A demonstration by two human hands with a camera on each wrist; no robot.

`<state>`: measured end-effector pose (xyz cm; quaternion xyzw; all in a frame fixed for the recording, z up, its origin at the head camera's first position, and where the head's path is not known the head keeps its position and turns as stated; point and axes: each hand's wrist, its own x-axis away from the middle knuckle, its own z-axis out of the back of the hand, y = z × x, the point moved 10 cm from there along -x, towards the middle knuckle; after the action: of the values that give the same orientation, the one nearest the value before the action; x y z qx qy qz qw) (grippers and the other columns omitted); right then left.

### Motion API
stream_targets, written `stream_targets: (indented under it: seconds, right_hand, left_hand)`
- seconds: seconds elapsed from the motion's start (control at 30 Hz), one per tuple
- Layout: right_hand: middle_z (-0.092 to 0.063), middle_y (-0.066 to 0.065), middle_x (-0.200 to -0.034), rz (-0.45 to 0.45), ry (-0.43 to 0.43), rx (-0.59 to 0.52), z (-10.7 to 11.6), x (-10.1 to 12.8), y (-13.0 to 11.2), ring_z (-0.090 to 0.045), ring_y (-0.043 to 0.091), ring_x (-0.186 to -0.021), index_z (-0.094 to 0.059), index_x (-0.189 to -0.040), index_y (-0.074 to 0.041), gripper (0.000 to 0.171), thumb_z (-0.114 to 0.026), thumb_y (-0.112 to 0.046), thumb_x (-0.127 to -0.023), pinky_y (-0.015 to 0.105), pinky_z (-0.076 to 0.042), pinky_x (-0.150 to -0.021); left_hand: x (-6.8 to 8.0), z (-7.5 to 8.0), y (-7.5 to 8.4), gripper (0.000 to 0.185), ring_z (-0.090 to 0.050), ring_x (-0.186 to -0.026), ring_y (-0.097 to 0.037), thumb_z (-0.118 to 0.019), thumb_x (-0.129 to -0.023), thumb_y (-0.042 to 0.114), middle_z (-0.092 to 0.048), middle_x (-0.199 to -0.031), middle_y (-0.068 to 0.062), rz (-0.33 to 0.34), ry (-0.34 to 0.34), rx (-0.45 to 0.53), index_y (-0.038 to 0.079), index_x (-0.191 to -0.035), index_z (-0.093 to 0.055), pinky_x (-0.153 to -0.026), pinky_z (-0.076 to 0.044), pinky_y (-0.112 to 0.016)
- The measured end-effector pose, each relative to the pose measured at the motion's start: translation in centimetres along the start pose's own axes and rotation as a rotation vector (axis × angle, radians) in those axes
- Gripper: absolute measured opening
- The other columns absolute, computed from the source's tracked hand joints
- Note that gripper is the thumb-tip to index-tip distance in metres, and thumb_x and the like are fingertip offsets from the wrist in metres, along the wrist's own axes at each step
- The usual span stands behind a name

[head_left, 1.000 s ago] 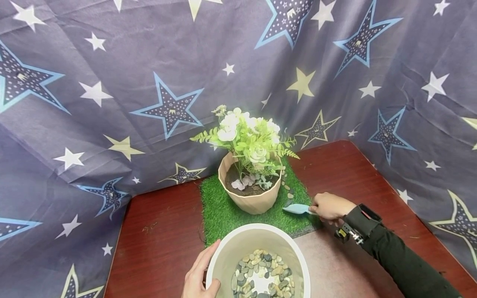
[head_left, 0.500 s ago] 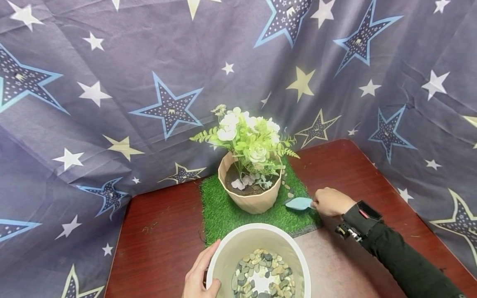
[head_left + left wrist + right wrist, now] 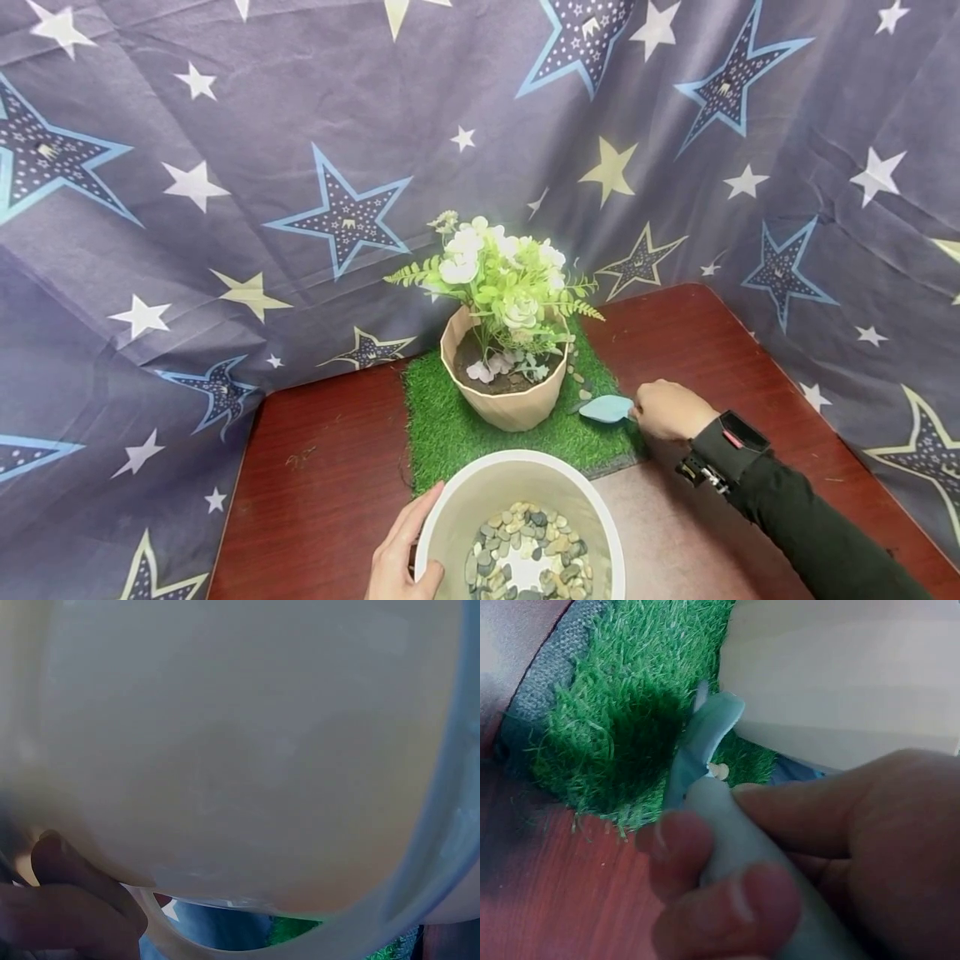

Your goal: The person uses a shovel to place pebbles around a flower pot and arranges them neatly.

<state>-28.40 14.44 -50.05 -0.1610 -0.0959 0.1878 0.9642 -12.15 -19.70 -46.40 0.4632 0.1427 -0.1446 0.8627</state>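
Note:
My right hand (image 3: 672,411) grips the handle of a small light-blue hand trowel (image 3: 606,409). Its blade points left over the artificial turf mat (image 3: 442,446), right beside the planter. In the right wrist view, thumb and fingers wrap the pale trowel handle (image 3: 746,851), and the blade stands tilted, close over the grass. At the front, my left hand (image 3: 401,554) holds a white bucket (image 3: 450,525) by its left side, thumb hooked over the rim. Grey, black and tan pebbles (image 3: 517,527) lie in a ring on the bucket's bottom. The left wrist view mostly shows the bucket's wall (image 3: 240,765).
A beige faceted planter (image 3: 510,410) with soil and white artificial flowers (image 3: 517,287) stands on the turf. Several loose pebbles (image 3: 585,388) lie along the planter's right side. Beneath is a reddish-brown wooden table (image 3: 330,467), backed by a star-patterned cloth (image 3: 480,100).
The right hand has shifted the trowel slightly right and away from me, and turned its blade so more of the face shows. The left hand and bucket have stayed put.

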Motion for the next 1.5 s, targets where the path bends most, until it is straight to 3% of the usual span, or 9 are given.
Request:
stream_targets:
  seconds: [0.23,0.4,0.63,0.8,0.97,1.13,1.37,1.5]
  right_hand:
    - [-0.049,-0.007,-0.055,0.059,-0.057,-0.010,-0.1,0.6,-2.2,-0.048,0.010,-0.051,-0.055,-0.060,-0.019,0.039,-0.065,-0.017,-0.097,0.032,-0.047,-0.063]
    - [-0.051,-0.009,-0.055,0.124,-0.140,-0.112,-1.4,0.1,-3.6,-0.049,0.006,-0.044,-0.061,-0.065,-0.019,0.036,-0.062,-0.019,-0.101,0.027,-0.047,-0.062]
    - [-0.057,0.002,-0.057,0.049,-0.277,-0.335,-4.6,-0.9,-2.9,-0.050,0.005,-0.035,-0.065,-0.077,-0.008,0.032,-0.053,-0.016,-0.106,0.038,-0.054,-0.040]
    - [-0.061,0.009,-0.061,0.020,-0.312,-0.418,-6.2,-1.2,-1.8,-0.050,0.004,-0.034,-0.063,-0.082,0.000,0.033,-0.048,-0.014,-0.108,0.038,-0.054,-0.038]
    - [-0.062,0.014,-0.064,-0.028,-0.312,-0.479,-6.2,-0.9,-0.8,-0.051,0.005,-0.034,-0.061,-0.082,0.001,0.035,-0.045,-0.016,-0.109,0.043,-0.055,-0.040]
    - [-0.056,0.005,-0.062,-0.079,-0.295,-0.454,-5.4,-0.4,-0.5,-0.050,0.005,-0.035,-0.060,-0.082,-0.001,0.034,-0.046,-0.017,-0.108,0.034,-0.053,-0.038]
    - [-0.054,0.004,-0.058,-0.096,-0.199,-0.310,-4.0,0.1,-0.6,-0.050,0.007,-0.033,-0.065,-0.086,-0.002,0.029,-0.048,-0.015,-0.107,0.029,-0.048,-0.034]
    - [-0.053,0.002,-0.052,-0.087,-0.156,-0.257,-3.5,0.3,-0.5,-0.050,0.007,-0.031,-0.062,-0.079,-0.004,0.032,-0.049,-0.014,-0.106,0.027,-0.045,-0.032]
  left_hand:
    - [-0.1,0.0,0.1,0.091,-0.065,-0.085,-0.004,-0.059,-0.056,-0.014,-0.065,-0.133,-0.013,-0.016,0.004,0.003,0.007,-0.144,-0.060,-0.059,-0.055,-0.015]
    - [0.0,0.0,0.1,0.090,-0.065,-0.086,-0.004,-0.059,-0.056,-0.013,-0.066,-0.133,-0.013,-0.008,0.006,-0.001,0.007,-0.144,-0.061,-0.059,-0.055,-0.015]
    - [0.1,-0.2,-0.1,0.091,-0.065,-0.084,-0.003,-0.059,-0.057,-0.014,-0.065,-0.133,-0.013,0.016,-0.002,0.006,0.010,-0.145,-0.060,-0.058,-0.055,-0.015]
    - [0.1,-0.2,0.1,0.091,-0.066,-0.084,-0.005,-0.059,-0.056,-0.014,-0.065,-0.132,-0.013,0.001,0.003,0.006,0.009,-0.144,-0.061,-0.059,-0.055,-0.015]
    - [0.0,0.0,0.3,0.090,-0.066,-0.083,-0.007,-0.058,-0.055,-0.015,-0.065,-0.132,-0.014,-0.008,0.011,0.012,0.006,-0.143,-0.061,-0.058,-0.055,-0.015]
    - [0.0,0.0,0.2,0.091,-0.066,-0.081,-0.007,-0.058,-0.056,-0.015,-0.065,-0.132,-0.014,-0.001,0.010,0.015,0.008,-0.143,-0.061,-0.057,-0.055,-0.015]
    - [0.0,0.0,0.0,0.091,-0.066,-0.081,-0.006,-0.059,-0.056,-0.014,-0.065,-0.132,-0.013,-0.002,0.005,0.008,0.009,-0.144,-0.061,-0.058,-0.054,-0.014]
    - [-0.1,0.0,0.0,0.090,-0.065,-0.084,-0.005,-0.059,-0.055,-0.013,-0.066,-0.132,-0.013,-0.006,0.005,-0.006,0.006,-0.143,-0.061,-0.060,-0.054,-0.014]
